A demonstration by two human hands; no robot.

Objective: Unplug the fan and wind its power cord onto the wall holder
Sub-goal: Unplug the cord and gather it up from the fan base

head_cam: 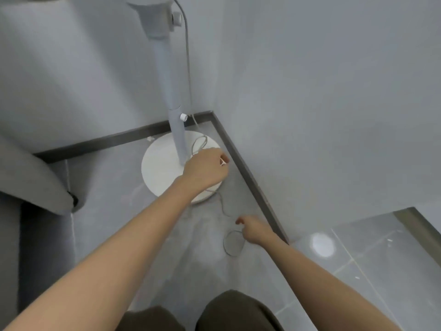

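A white pedestal fan stands in the room corner, with a round white base [162, 168] and a grey pole [176, 130]. Its thin grey power cord [188, 68] hangs down beside the pole, loops on the base and runs over the floor to a loop [232, 243]. My left hand [205, 172] hovers over the right side of the base with its fingers curled round a small white piece at the cord. My right hand [253, 229] is lower, near the skirting, and pinches the cord above the floor loop. No wall holder is in view.
A dark skirting board [250, 177] lines both walls of the corner. A grey upholstered piece of furniture [35, 187] stands at the left. My knees [229, 311] show at the bottom edge. Grey tiled floor stretches to the right with a bright light reflection [322, 244].
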